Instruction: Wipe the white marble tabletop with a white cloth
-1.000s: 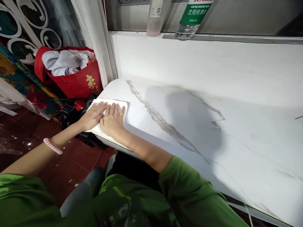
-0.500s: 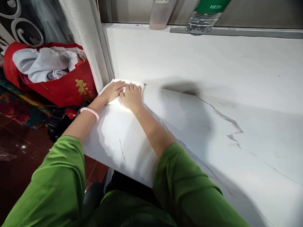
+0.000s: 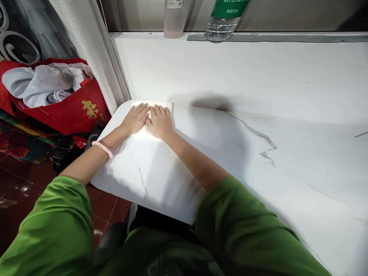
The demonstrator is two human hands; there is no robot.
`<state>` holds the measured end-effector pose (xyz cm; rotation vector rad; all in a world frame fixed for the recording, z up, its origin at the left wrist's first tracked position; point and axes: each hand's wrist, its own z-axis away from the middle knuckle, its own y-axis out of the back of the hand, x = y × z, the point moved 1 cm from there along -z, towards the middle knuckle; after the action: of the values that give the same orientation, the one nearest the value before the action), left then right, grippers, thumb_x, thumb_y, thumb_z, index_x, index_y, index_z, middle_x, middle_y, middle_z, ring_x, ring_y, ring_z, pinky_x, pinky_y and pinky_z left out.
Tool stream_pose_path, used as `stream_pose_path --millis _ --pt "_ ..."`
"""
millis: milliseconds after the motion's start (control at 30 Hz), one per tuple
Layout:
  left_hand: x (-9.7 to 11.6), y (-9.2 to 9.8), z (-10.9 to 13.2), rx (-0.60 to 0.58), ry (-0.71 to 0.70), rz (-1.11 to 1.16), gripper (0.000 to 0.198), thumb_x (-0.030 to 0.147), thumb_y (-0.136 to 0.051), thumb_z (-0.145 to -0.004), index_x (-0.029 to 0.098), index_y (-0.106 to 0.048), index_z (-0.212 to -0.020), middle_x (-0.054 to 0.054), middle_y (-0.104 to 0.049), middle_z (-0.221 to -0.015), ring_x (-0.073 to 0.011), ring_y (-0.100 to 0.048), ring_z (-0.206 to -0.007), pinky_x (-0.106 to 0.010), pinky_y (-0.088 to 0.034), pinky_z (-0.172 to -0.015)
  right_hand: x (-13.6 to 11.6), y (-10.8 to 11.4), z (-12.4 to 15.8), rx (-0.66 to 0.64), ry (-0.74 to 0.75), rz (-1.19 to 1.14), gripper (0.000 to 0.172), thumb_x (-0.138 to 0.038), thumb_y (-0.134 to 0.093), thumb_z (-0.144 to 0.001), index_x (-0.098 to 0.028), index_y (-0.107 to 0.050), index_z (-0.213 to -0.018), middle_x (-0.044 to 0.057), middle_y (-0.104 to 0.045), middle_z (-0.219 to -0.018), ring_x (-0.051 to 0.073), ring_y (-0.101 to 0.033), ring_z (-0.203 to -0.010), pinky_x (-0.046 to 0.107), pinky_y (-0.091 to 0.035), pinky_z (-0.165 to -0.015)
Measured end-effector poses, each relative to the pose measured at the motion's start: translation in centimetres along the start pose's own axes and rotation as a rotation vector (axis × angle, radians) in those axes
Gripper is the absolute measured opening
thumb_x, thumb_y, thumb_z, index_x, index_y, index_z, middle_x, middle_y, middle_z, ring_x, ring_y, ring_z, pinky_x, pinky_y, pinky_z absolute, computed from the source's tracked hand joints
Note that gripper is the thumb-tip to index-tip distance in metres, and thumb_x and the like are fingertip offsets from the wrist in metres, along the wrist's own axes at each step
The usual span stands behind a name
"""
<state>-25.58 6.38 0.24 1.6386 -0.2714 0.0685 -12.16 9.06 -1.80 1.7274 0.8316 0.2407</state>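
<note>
My left hand [image 3: 135, 119] lies palm down with its fingers stretched out on a thin white cloth or paper towel [image 3: 146, 133]; which of the two I cannot tell. Beside it, my right hand [image 3: 160, 122] rests flat on the same white piece, fingers extended and slightly apart, its thumb by the left hand. Most of the white piece is hidden under both palms. It lies at the far left end of a white marble-patterned table [image 3: 184, 188], close to the rounded corner. A pink coiled band [image 3: 102, 148] circles my left wrist.
A red bag [image 3: 69, 119] stuffed with pale fabric [image 3: 46, 84] stands left of the table, near a whitish curtain [image 3: 86, 50]. A green-labelled water bottle [image 3: 221, 28] and a translucent container [image 3: 174, 23] stand along the back ledge. Dark red tiles [image 3: 109, 207] cover the floor.
Both hands have slid slightly toward me on the table with the white piece, away from the left corner, which now shows. The view has shifted a little to the right.
</note>
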Motion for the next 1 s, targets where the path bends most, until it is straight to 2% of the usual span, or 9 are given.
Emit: stream_pose_path --millis 100,200,333,400,467,600,667,867,1000 --pt "3.5 -0.4 3.9 0.0 -0.058 -0.023 0.052 0.029 -0.026 -0.103 0.018 -0.037 -0.152 -0.007 -0.031 -0.162 -0.0222 -0.019 -0.153 -0.047 -0.011 -0.125 -0.5 1.9 5.2 -0.014 0.023 0.045 0.056 -0.024 -0.033 -0.096 0.004 -0.042 -0.144 0.025 -0.042 -0.152 0.036 -0.036 -0.141 0.055 -0.022 -0.116" --pt "8.0 -0.8 9.0 0.019 -0.107 -0.038 0.053 0.027 -0.026 -0.102 0.011 -0.038 -0.151 -0.013 -0.036 -0.16 -0.0243 -0.024 -0.151 -0.048 -0.012 -0.125 -0.9 4.4 11.7 -0.012 0.049 0.062 0.056 -0.025 -0.032 -0.097 0.003 -0.043 -0.144 0.024 -0.044 -0.152 0.036 -0.037 -0.142 0.056 -0.024 -0.117" --pt "13.5 -1.0 15.0 0.05 -0.189 -0.015 0.054 0.028 -0.027 -0.101 0.009 -0.039 -0.15 -0.015 -0.039 -0.157 -0.0256 -0.029 -0.15 -0.048 -0.02 -0.124 -0.9 7.2 19.5 0.02 0.121 0.063 0.057 -0.028 -0.031 -0.097 0.002 -0.044 -0.144 0.024 -0.044 -0.151 0.035 -0.035 -0.144 0.056 -0.027 -0.118" --pt "15.1 -1.0 16.5 0.052 -0.222 -0.001 0.054 0.028 -0.028 -0.101 0.007 -0.041 -0.149 -0.016 -0.04 -0.156 -0.0262 -0.03 -0.149 -0.049 -0.022 -0.124 -0.6 8.0 21.9 0.032 0.143 0.063 0.058 -0.028 -0.03 -0.097 0.003 -0.044 -0.144 0.025 -0.045 -0.151 0.034 -0.033 -0.145 0.055 -0.028 -0.118" --pt "15.8 -1.1 16.7 0.037 -0.241 0.008 0.055 0.028 -0.027 -0.102 0.004 -0.042 -0.148 -0.017 -0.041 -0.155 -0.0275 -0.03 -0.149 -0.049 -0.021 -0.124 0.1 8.3 22.6 0.018 0.137 0.06 0.058 -0.027 -0.03 -0.097 0.002 -0.043 -0.145 0.024 -0.044 -0.152 0.033 -0.032 -0.146 0.054 -0.028 -0.119" --pt "14.9 -1.3 13.1 -0.022 -0.261 0.022 0.054 0.027 -0.027 -0.101 0.004 -0.04 -0.149 -0.016 -0.039 -0.157 -0.028 -0.027 -0.15 -0.051 -0.017 -0.124 2.6 7.3 19.5 -0.096 0.016 0.02 0.058 -0.026 -0.031 -0.094 -0.005 -0.043 -0.147 0.017 -0.043 -0.155 0.029 -0.035 -0.145 0.052 -0.029 -0.119" --pt "14.0 -1.5 9.8 -0.032 -0.253 0.014 0.054 0.027 -0.028 -0.101 0.006 -0.039 -0.15 -0.014 -0.036 -0.159 -0.0275 -0.026 -0.15 -0.051 -0.017 -0.124 4.3 6.5 16.4 -0.118 -0.025 -0.008 0.058 -0.024 -0.032 -0.093 -0.008 -0.044 -0.147 0.014 -0.044 -0.155 0.028 -0.037 -0.145 0.051 -0.028 -0.119" --pt "11.8 -2.6 -1.4 -0.02 -0.18 -0.039 0.054 0.024 -0.031 -0.099 0.013 -0.038 -0.152 -0.012 -0.035 -0.16 -0.0253 -0.027 -0.15 -0.049 -0.017 -0.123 9.0 5.3 7.0 -0.063 -0.074 0.091 0.056 -0.019 -0.031 -0.093 0.001 -0.044 -0.144 0.02 -0.043 -0.154 0.03 -0.037 -0.143 0.047 -0.023 -0.12" --pt "12.0 -3.0 -6.0 0.006 -0.136 -0.064 0.055 0.02 -0.03 -0.098 0.009 -0.038 -0.151 -0.012 -0.036 -0.16 -0.0244 -0.028 -0.149 -0.046 -0.015 -0.124 11.6 5.1 3.5 -0.074 -0.092 0.139 0.056 -0.017 -0.027 -0.094 -0.001 -0.044 -0.145 0.019 -0.042 -0.155 0.029 -0.037 -0.143 0.047 -0.023 -0.119"
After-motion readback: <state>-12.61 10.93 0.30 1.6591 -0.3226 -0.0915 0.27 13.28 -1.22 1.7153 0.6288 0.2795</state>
